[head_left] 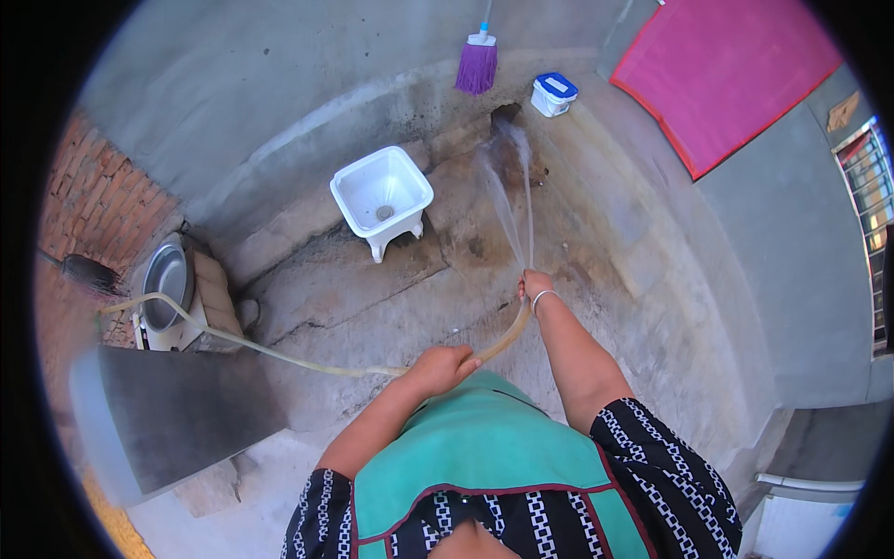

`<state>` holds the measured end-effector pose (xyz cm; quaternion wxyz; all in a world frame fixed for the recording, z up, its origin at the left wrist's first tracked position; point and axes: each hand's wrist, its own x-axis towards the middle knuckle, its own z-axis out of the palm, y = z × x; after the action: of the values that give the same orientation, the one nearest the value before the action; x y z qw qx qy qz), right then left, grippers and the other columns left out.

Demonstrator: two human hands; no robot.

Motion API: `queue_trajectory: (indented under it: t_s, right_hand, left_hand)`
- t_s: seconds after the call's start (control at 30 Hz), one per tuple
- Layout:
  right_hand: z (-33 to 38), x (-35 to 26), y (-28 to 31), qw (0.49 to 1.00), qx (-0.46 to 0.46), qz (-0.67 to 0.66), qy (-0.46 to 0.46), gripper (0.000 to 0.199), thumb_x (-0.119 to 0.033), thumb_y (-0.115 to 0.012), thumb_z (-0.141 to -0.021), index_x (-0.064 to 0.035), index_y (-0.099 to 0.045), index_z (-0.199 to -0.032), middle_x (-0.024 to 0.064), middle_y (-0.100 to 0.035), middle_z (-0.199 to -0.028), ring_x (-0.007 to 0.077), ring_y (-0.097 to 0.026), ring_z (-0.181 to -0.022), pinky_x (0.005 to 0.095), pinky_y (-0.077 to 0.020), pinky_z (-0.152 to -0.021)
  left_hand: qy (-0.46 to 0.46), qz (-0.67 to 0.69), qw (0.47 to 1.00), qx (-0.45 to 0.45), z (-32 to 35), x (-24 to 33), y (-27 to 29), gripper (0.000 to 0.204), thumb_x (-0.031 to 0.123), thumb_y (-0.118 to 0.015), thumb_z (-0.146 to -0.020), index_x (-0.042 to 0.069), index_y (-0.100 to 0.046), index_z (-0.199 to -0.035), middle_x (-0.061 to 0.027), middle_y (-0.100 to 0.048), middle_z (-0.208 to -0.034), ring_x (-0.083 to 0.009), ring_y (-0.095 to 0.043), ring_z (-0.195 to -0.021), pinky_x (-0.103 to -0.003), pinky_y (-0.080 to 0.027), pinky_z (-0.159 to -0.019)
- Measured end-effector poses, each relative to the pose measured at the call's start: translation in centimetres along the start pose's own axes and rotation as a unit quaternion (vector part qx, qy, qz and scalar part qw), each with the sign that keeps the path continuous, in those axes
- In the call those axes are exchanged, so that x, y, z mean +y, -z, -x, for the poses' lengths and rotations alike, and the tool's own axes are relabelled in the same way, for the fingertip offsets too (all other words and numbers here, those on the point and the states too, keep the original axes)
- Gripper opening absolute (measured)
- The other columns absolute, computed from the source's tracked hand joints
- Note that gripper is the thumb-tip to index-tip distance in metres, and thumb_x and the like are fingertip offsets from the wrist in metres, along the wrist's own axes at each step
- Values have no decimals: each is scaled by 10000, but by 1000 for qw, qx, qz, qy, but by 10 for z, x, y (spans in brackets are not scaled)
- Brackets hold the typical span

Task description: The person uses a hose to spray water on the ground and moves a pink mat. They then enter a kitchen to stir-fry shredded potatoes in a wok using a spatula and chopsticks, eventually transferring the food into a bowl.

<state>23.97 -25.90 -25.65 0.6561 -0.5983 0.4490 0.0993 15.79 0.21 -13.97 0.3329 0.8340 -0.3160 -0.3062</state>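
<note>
hose [307, 359] gripped in both hands (spraying)

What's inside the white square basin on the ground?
The white basin looks empty apart from a round drain in its bottom. What lies under it, between its short legs, is hidden. The hose spray lands beyond it.

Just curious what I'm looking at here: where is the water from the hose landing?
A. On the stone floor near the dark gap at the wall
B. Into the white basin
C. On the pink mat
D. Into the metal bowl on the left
A: the spray fans out from the hose end in the right hand across the wet stone floor toward the dark gap, passing right of the white basin.
</note>
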Motion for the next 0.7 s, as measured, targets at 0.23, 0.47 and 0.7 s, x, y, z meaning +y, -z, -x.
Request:
queue_trajectory:
  t_s: [0.23, 0.47, 0.7]
  right_hand:
    - [-65, -45, -45, 999, 0, 38, 3, 263, -211, -420, -861, -35, -504, -684, 49, -478, -542, 153, -447, -406, 311, -383, -390]
    - [-139, -82, -93, 998, -7, 64, -6, 246, -178, -417, -858, -22, -499, -685, 60, -475, -535, 167, -440, -390, 306, -383, -381]
    - [-210, -148, -95, 999, 9, -6, -47, 242, -168, -427, -854, -10, -506, -690, 66, -475, -536, 168, -431, -384, 309, -387, -381]
  left_hand:
    - [11, 24, 999, 31, -52, -37, 49, 334, 370, -451, -866, 48, -541, -865, -192, -582, -762, -382, -552, -730, -442, -434, -655]
    - [58, 19, 998, 24, -120, -58, 114, 322, 366, -444, -869, 63, -550, -888, -179, -589, -769, -379, -554, -732, -446, -436, -657]
    - [70, 42, 997, 9, -211, -72, 152, 313, 360, -444, -869, 67, -547, -905, -188, -588, -780, -384, -553, -743, -450, -433, -671]
